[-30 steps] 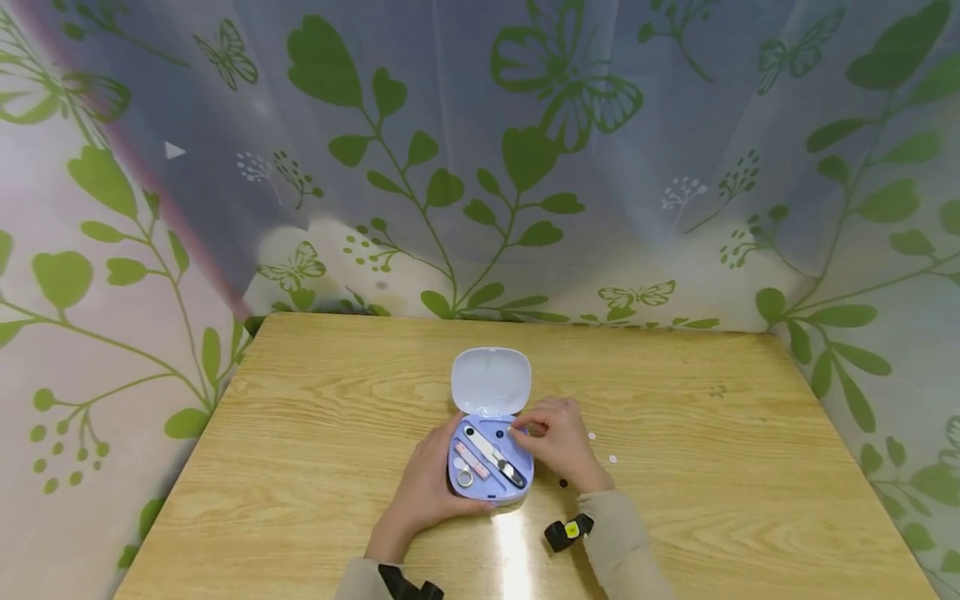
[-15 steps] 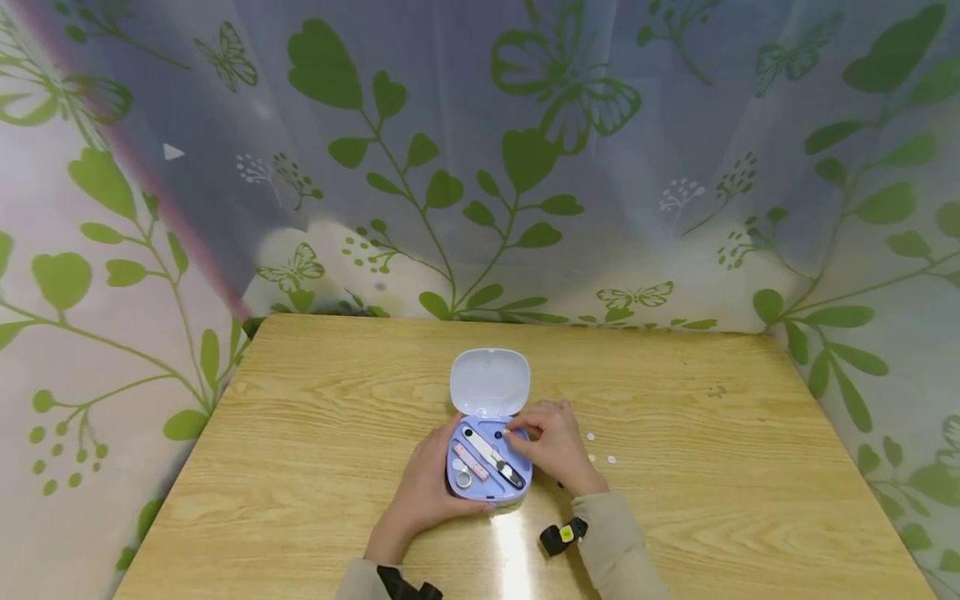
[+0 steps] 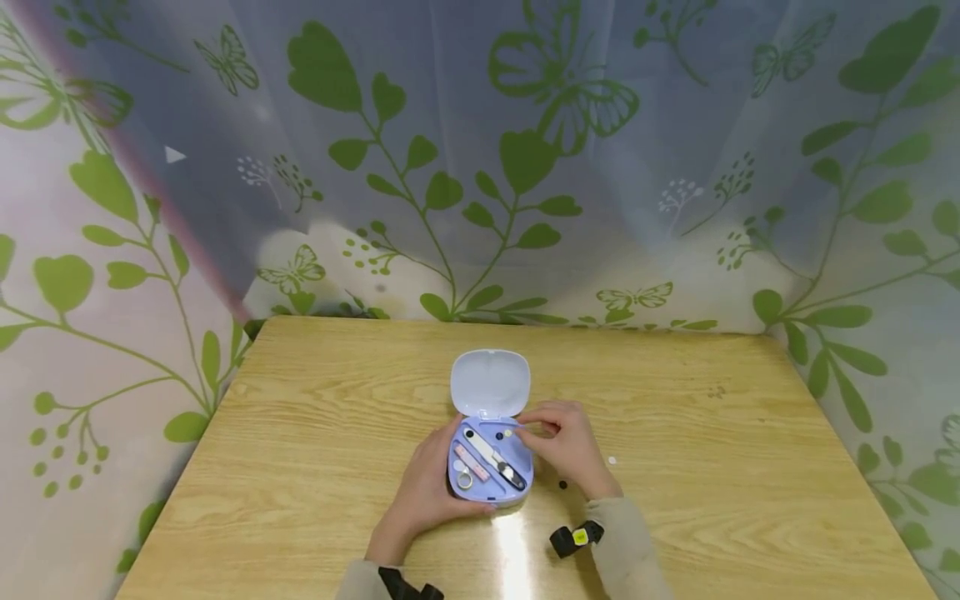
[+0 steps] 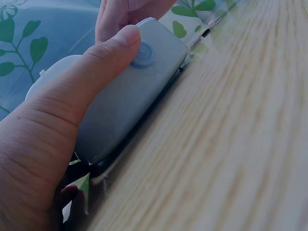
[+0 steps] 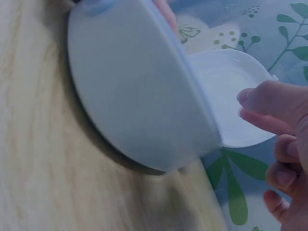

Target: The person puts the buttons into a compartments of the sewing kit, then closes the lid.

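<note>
A lilac case point(image 3: 517, 497) rests on the table with its white lid point(image 3: 491, 383) tipped back. My left hand point(image 3: 427, 479) grips the case's left side, thumb along the front by a round blue catch point(image 4: 143, 54). Above the right rear compartment is my right hand point(image 3: 567, 442), thumb and index tips slightly apart, nothing visible between them. A pale yellow button point(image 3: 508, 432) lies there beside a black button point(image 3: 499, 436). A white-and-black snipping tool point(image 3: 492, 457) lies diagonally across the tray. Left of it are a pink-and-white strip point(image 3: 471, 462) and a ring-shaped item point(image 3: 464, 478).
On the wooden table point(image 3: 337, 400), right of the case, lie a black button point(image 3: 562, 485) and a white button point(image 3: 612, 460). Patterned curtain point(image 3: 480, 208) hangs behind the table and at both sides.
My right thumb and finger have let go of the pale yellow button, which now lies in the compartment. That hand has shifted slightly right. My left hand has stayed on the case.
</note>
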`<state>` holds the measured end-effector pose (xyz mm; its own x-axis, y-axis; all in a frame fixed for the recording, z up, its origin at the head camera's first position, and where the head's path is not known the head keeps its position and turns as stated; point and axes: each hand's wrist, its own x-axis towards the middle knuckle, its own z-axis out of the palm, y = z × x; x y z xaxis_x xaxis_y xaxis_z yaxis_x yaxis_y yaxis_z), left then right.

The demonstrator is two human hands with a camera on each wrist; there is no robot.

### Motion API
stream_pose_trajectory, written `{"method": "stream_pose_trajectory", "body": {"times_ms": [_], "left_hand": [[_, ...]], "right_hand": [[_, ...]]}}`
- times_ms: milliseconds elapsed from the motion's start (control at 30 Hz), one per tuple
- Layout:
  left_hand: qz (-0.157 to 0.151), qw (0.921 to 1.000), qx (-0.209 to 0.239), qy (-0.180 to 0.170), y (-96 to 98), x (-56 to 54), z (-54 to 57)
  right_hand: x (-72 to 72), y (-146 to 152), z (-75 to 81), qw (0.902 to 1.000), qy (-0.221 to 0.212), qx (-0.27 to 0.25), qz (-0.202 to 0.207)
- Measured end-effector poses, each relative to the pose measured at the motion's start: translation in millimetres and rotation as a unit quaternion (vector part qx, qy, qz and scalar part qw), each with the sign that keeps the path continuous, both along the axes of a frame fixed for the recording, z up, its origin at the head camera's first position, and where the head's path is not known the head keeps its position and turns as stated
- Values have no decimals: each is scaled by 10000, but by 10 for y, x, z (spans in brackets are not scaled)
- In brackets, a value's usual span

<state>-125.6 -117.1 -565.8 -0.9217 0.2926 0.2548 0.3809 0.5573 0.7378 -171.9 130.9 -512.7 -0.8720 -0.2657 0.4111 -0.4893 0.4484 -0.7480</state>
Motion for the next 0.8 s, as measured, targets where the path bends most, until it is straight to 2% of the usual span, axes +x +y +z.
{"method": "stream_pose_trajectory", "body": {"times_ms": [133,233,533,600,800], "left_hand": [[5,10000,-3,45,7,5,-5],[12,10000,21,58,10,10,-7],[38,10000,-7,63,7,10,-12],[39,10000,5,62,8,7,-12],[30,10000,21,75,14,4,-10]], "right_hand": [[43,64,40,9985,-490,-240,-91],[85,120,77,9968,-705,-310,-226],[250,269,302,9954,-570,-497,-591],[260,328,272,9946,-530,-526,-726],[245,551,34,9898,-604,-625,-1131]]}}
